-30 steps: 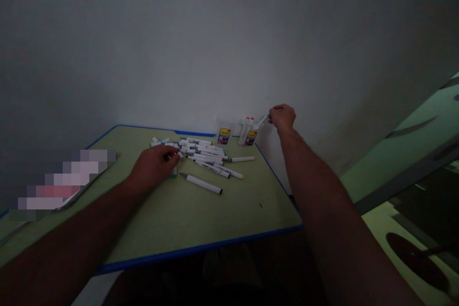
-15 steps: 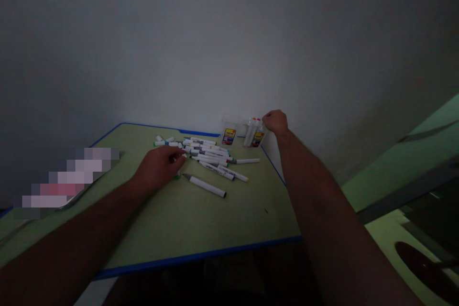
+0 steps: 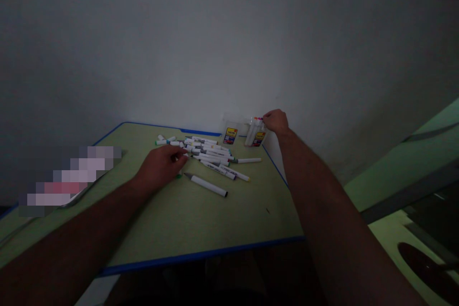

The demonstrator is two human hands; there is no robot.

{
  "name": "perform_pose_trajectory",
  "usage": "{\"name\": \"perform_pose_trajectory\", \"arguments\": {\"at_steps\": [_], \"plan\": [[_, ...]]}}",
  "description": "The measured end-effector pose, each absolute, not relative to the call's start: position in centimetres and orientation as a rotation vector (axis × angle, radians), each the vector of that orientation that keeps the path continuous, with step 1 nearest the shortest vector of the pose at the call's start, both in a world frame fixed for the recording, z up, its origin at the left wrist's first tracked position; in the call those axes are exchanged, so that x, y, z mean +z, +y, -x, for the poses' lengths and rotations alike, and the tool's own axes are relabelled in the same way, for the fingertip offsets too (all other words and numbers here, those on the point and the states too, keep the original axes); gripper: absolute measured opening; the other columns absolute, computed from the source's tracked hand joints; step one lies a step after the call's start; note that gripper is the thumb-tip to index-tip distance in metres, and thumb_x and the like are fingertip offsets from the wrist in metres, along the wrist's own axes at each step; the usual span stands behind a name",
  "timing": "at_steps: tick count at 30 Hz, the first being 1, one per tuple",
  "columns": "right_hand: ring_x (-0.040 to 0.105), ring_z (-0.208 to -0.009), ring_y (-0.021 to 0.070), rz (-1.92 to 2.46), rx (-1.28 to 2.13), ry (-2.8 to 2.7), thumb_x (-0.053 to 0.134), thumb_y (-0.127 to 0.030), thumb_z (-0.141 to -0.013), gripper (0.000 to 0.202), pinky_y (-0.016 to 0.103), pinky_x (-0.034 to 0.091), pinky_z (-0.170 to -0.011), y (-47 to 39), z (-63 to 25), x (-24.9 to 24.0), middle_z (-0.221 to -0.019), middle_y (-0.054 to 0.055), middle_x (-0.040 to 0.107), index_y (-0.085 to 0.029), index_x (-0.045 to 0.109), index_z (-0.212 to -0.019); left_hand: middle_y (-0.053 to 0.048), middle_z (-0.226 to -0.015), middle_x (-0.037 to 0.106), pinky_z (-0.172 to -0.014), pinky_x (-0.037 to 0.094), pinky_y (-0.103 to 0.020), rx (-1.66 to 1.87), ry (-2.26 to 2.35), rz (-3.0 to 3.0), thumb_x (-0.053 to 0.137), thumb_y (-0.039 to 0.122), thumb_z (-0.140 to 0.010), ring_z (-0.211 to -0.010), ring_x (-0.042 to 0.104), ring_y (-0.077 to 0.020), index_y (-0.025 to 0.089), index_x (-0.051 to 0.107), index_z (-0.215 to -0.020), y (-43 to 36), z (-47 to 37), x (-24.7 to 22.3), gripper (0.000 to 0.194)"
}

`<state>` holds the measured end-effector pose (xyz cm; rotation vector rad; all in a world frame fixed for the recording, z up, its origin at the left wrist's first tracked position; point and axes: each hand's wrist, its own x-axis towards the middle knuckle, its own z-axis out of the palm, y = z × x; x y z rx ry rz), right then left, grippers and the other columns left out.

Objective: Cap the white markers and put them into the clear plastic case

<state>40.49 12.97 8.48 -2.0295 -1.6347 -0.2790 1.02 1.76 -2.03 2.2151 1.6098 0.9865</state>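
My left hand (image 3: 163,165) is at the left side of a loose pile of white markers (image 3: 211,155), its fingers curled round a green-ended marker (image 3: 178,176) that the hand mostly hides. At the back right corner, my right hand (image 3: 277,120) is closed in a pinch at the top of a clear plastic case (image 3: 257,139). Its fingertips are on the end of a marker (image 3: 262,119), beside orange and pink marker ends standing in that case. A second clear case (image 3: 230,136) with a yellow and blue label stands just to the left.
A thick white marker (image 3: 208,185) with a grey tip lies in front of the pile. The pale green table (image 3: 158,234) has a blue edge and meets a grey wall (image 3: 229,48). On the left lies a blurred-out flat item (image 3: 75,177). A dark round object (image 3: 419,263) is at lower right.
The view has shifted slightly. A further marker end now shows at my right fingertips, beside the orange and pink ones. My left hand stays in place by the pile.
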Motion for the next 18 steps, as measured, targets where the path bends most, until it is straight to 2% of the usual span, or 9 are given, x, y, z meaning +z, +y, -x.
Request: {"name": "perform_pose_trajectory", "arguments": {"at_steps": [11, 18], "plan": [[0.073, -0.098, 0.0269, 1.883, -0.393, -1.448, 0.059, -0.015, -0.086, 0.025, 0.037, 0.054, -0.091, 11.6, -39.3, 9.0, -0.102, 0.018, 0.079, -0.012, 0.082, -0.096, -0.01, -0.103, 0.08, -0.086, 0.053, -0.039, 0.968, 1.641, -2.197, 0.054, 0.042, -0.085, -0.089, 0.072, -0.0267, 0.02, 0.081, -0.11, 1.7, -1.2, -2.0, 0.043], [0.07, -0.084, 0.0227, 1.581, -0.292, -1.297, 0.058, -0.02, -0.085, 0.02, 0.036, 0.052, -0.084, 8.9, -35.2, 8.6, -0.088, 0.01, 0.077, -0.014, 0.076, -0.088, -0.01, -0.104, 0.08, -0.086, 0.053, -0.039, 0.963, 1.657, -2.184, 0.055, 0.04, -0.086, -0.089, 0.071, -0.0264, 0.022, 0.082, -0.106, 1.5, -1.0, -1.6, 0.039]]}}
